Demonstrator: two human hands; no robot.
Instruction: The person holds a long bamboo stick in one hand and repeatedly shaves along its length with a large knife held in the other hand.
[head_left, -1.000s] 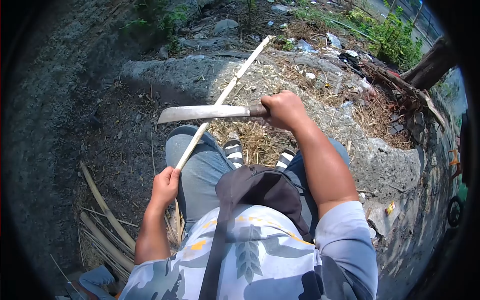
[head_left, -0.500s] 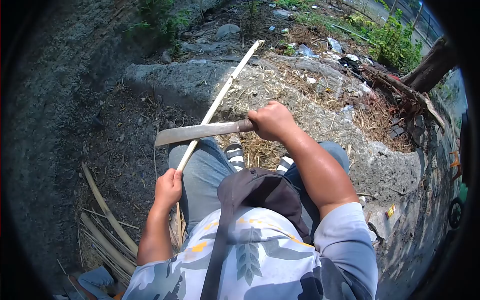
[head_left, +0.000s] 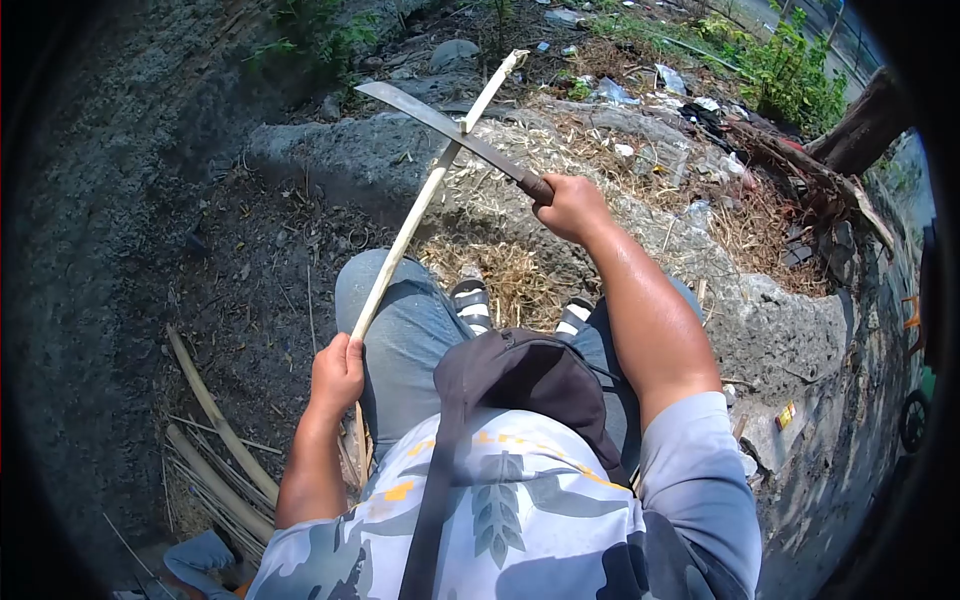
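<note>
A long pale wooden strip [head_left: 408, 232] slants from my left knee up toward the rock, its frayed tip at the top. My left hand [head_left: 337, 372] is closed round its lower end. In my right hand [head_left: 573, 208] is the dark handle of a machete [head_left: 430, 115], with fingers wrapped round it. The blade lies across the upper part of the strip, touching it near a small raised node, and points up and left.
Pale shavings [head_left: 515, 280] lie round my sandalled feet. Cut stalks [head_left: 215, 415] are at the lower left, near another person's leg [head_left: 200, 555]. Ahead is a rock ledge [head_left: 330, 150]; a tree stump [head_left: 865, 125] and litter are at the upper right.
The machete has moved up and away along the strip, from near my knee to its upper part, and its tip now angles upward. The strip's far end has risen slightly. My left hand stays put.
</note>
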